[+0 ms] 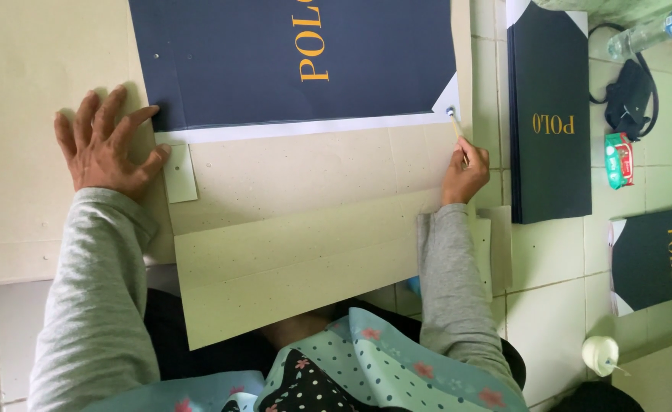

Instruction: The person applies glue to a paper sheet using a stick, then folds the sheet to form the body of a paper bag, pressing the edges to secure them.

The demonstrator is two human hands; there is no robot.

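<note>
Left hand (107, 145) flat, fingers spread, on cardboard sheet (290, 175); right hand (464, 172) clamped on brush (455, 122).
Navy printed sheet (290, 61) above; stacked navy folders (549, 114) right.

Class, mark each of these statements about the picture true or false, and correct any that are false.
1. The left hand lies flat with its fingers spread on the cardboard sheet. True.
2. The right hand holds scissors. False: it holds a thin stick-like tool whose tip touches the corner of the dark blue sheet.
3. Both sleeves are grey. True.
4. The stack of dark sheets rests on a wooden table. False: it lies on the tiled floor.
</note>
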